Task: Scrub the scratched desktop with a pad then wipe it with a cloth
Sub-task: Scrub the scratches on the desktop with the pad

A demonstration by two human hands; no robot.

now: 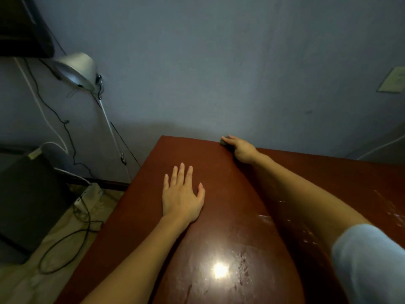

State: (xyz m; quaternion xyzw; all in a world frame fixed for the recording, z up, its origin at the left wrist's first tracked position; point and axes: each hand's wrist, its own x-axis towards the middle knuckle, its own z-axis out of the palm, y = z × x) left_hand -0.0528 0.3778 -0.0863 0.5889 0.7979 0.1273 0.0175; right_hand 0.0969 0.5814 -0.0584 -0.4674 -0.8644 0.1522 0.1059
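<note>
Worktop (219, 163): reddish-brown, glossy, running from the lower centre of the frame to the right edge, with its far edge against a grey wall.

Far left: dark box (28, 202) on the floor, with black cables (65, 244) looped beside it and a white power strip (87, 195) near the worktop's left side. Upper left: silver lamp (75, 70) with its shade tilted, on a thin white pole.

Left of centre: left hand (183, 194) lies palm down on the worktop, fingers straight and slightly spread, thumb out to the side.

Lower centre: bright glare (220, 269) on the surface, pale scuffs and smears around it.

Right of centre, at the far edge: right hand (241, 150) holds a small greyish pad (223, 142) against the worktop, fingers pressed together over it; thumb not visible. Pad mostly hidden under the fingers.

Lower right: light blue sleeve (368, 264) on the right arm. Upper right: pale sheet (392, 80) on the wall.
</note>
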